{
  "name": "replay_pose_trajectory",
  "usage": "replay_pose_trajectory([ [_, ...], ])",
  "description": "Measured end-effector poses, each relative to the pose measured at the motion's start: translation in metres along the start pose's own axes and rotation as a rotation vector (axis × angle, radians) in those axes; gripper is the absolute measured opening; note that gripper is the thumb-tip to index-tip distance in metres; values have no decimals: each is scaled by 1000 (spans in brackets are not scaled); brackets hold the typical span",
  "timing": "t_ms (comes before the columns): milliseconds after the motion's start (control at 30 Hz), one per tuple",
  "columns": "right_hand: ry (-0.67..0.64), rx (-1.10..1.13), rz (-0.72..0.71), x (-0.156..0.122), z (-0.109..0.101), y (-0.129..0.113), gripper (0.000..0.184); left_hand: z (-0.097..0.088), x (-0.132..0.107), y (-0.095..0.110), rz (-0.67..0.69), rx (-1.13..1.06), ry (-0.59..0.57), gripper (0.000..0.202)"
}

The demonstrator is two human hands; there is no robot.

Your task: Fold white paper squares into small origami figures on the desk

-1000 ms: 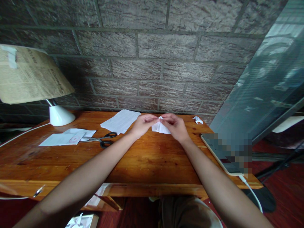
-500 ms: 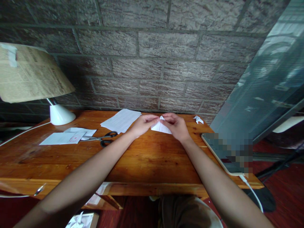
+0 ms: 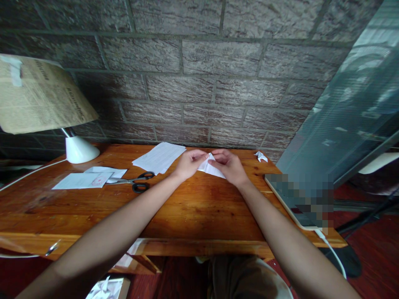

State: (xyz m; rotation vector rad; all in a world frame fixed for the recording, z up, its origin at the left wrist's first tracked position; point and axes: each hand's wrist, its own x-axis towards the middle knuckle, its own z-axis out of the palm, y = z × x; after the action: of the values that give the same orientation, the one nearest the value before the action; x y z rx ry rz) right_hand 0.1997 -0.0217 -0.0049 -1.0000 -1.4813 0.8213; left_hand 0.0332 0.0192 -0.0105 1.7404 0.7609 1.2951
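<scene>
A small folded sheet of white paper point(image 3: 212, 169) is held between my two hands over the far middle of the wooden desk. My left hand point(image 3: 189, 163) pinches its left side near the pointed top. On the right side, my right hand point(image 3: 230, 165) grips it with thumb and fingers, the thumb lying across the front. Part of the paper is hidden behind the fingers. Left of my left hand lies a stack of white sheets point(image 3: 159, 157). Black-handled scissors point(image 3: 141, 182) rest in front of that stack. A small folded white paper figure point(image 3: 261, 156) sits to the right of my right hand.
Paper pieces point(image 3: 77, 181), one with a red stamp, lie by the scissor blades. A lamp point(image 3: 79, 150) stands at the desk's left back. A tablet point(image 3: 289, 199) with a white cable lies at right. Below is a box point(image 3: 124, 288) with paper pieces. A brick wall point(image 3: 199, 87) rises behind.
The folded paper has tilted a little between my hands, and its point sits slightly further left. Both hands keep hold of it, with only small finger shifts.
</scene>
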Motion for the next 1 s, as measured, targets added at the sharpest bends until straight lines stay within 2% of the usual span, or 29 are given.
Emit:
replay_pose_trajectory([
  [133, 15, 50, 24, 0, 1, -1, 48, 2, -2, -2, 55, 47, 12, 33],
  [267, 28, 52, 23, 0, 0, -1, 54, 2, -3, -2, 48, 9, -27, 29],
  [467, -23, 105, 42, -2, 3, -2, 40, 3, -2, -3, 91, -58, -28, 27],
  [633, -37, 152, 91, -4, 7, -1, 34, 4, -1, -3, 45, -85, 17, 33],
  [900, -37, 60, 16, -4, 7, 0, 33, 4, -3, 2, 41, -80, 4, 35],
  [1000, -20, 44, 17, -3, 7, 0, 29, 4, -3, 2, -4, -84, 15, 39],
])
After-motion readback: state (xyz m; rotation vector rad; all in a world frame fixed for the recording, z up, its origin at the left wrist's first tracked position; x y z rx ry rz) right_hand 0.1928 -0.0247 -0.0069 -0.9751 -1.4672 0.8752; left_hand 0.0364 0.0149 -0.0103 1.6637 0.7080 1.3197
